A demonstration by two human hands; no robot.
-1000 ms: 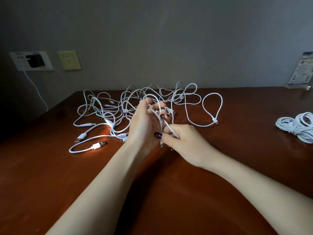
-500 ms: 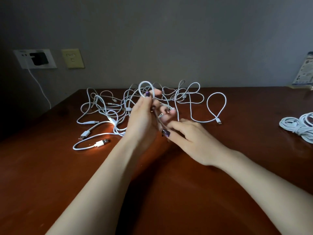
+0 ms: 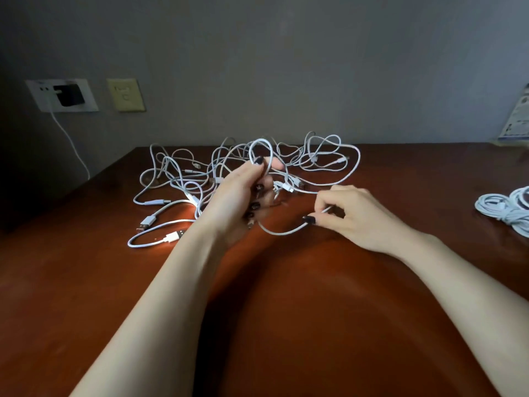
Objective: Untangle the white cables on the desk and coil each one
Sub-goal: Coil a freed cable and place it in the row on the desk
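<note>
Coils (image 3: 503,209): done, at the desk's (image 3: 286,310) right edge.
Tangle (image 3: 183,179): mid-desk, largely unsorted.
Left hand (image 3: 243,190): grips a cable (image 3: 282,232) loop.
Right hand (image 3: 352,216): pinches its slack.
Most work likely remains.

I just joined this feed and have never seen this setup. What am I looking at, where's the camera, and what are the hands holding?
No machine here: a person's two bare hands, filmed by one wide-angle camera worn on their head, looking forward and down. On the brown desk lies a tangle of white cables, with a coiled bundle at the right edge. The left hand holds up a loop from the tangle; the right hand pinches a strand that sags between both hands.
</note>
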